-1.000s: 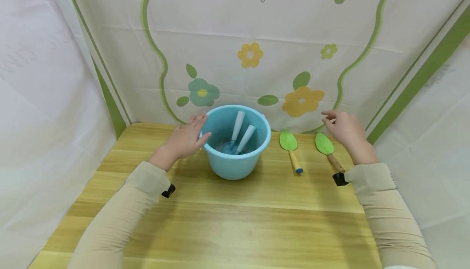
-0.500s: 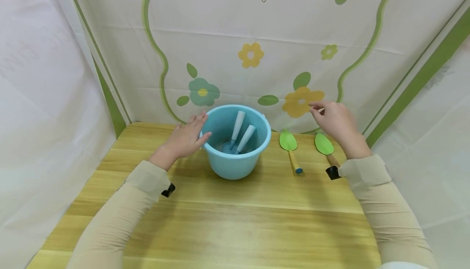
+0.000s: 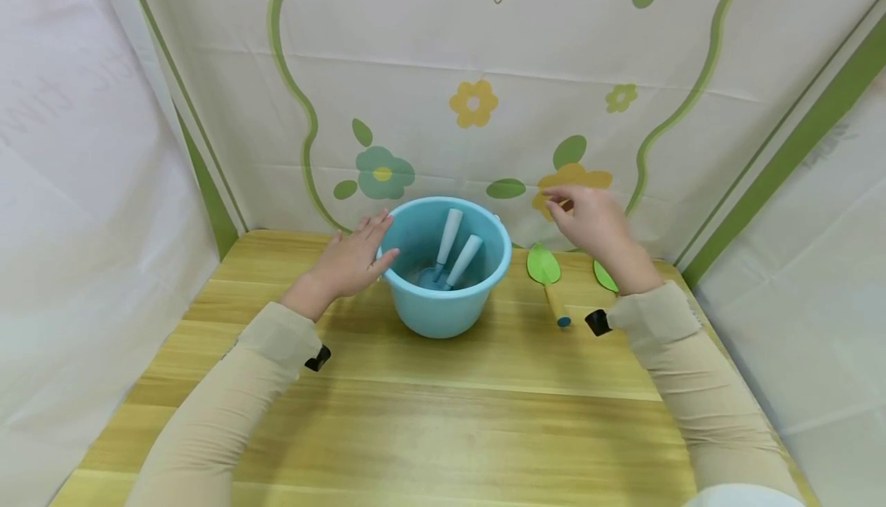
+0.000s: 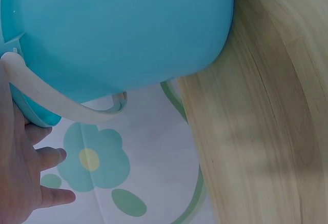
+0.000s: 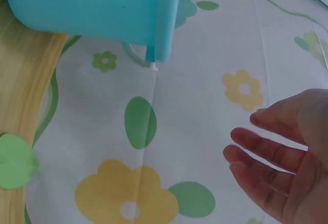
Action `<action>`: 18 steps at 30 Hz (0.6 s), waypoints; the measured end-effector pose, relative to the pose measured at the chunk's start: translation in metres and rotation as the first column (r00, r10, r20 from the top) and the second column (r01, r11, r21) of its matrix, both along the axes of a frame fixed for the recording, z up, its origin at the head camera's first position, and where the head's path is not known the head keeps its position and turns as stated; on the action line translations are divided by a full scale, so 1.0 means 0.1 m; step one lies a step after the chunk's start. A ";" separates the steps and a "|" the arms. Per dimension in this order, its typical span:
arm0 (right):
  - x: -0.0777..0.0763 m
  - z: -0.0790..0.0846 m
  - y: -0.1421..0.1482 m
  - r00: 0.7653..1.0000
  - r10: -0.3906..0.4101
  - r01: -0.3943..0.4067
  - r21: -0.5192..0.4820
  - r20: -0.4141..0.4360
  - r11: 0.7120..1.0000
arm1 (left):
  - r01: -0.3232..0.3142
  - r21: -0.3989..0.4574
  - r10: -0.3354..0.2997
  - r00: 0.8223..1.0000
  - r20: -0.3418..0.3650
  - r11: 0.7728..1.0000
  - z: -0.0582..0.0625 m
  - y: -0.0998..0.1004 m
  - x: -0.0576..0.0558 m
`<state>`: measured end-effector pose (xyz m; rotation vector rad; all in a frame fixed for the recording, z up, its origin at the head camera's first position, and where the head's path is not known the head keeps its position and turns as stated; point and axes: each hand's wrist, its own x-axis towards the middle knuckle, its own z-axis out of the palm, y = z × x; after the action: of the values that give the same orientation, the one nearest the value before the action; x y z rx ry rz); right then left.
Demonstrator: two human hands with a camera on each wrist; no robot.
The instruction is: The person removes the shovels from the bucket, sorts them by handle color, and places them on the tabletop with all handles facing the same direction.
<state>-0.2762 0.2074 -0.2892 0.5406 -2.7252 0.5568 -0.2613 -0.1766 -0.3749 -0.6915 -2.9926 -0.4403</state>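
Brings loosely curved right hand (image 3: 588, 218) nearer than before to bucket (image 3: 439, 316) of 2 tools (image 3: 464, 262); rests spread left hand (image 3: 353, 261) against it.

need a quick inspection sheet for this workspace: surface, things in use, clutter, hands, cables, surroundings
surface: wood-grain table
job's things: blue bucket upright, two pale-handled tools inside; yellow-handled trowel lying to its right; second green trowel beyond, mostly hidden by the right arm
clutter: nothing seen
left hand: touching the bucket's rim
right hand: raised, holding nothing
cables: nothing seen
surroundings: pale fabric walls, flowers and leaves printed on the back one
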 end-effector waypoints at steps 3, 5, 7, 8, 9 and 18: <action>-0.05 -0.06 -0.09 0.999 0.052 -0.052 -0.021 -0.001 0.998 | -0.004 0.000 0.004 1.000 0.002 1.000 0.00 0.00 0.00; -0.07 -0.09 -0.15 0.996 0.087 -0.086 -0.030 0.008 0.996 | -0.005 -0.001 0.005 1.000 0.005 1.000 0.00 0.00 0.01; -0.10 -0.13 -0.21 0.992 0.122 -0.121 -0.043 0.018 0.992 | -0.003 0.001 0.003 1.000 0.010 1.000 0.00 0.00 0.01; -0.11 -0.16 -0.25 0.990 0.141 -0.140 -0.047 0.021 0.989 | -0.001 0.002 0.001 1.000 0.012 1.000 0.00 0.00 0.01; -0.11 -0.18 -0.28 0.987 0.161 -0.159 -0.054 0.027 0.986 | 0.000 0.004 0.000 1.000 0.015 1.000 0.01 0.00 0.02; -0.20 -0.33 -0.56 0.945 0.321 -0.316 -0.070 0.069 0.946 | -0.007 0.020 0.006 1.000 0.017 1.000 0.02 0.00 0.02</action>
<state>-0.2957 0.1514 -0.3221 0.9742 -2.7000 0.7487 -0.2589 -0.1762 -0.3732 -0.6798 -3.0011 -0.4781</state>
